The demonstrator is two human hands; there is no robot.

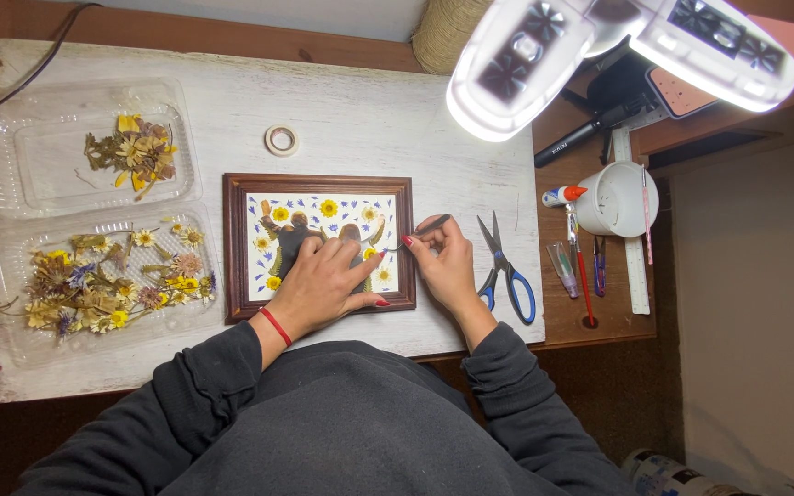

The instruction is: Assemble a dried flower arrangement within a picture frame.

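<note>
Two hands pressing dried flowers into a wooden picture frame.
Left hand flat on the frame's artwork, fingers spread, holding nothing; right hand at the frame's right edge, pinching tweezers. Blue-handled scissors right of frame on white surface.

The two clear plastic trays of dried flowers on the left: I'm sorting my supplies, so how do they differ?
The far tray holds one small clump of flowers, with bare plastic around it; the near tray is spread nearly full. The far tray's flowers are mostly yellow and brown; the near tray adds purple ones. Both are clear and rest on the white board.
</note>
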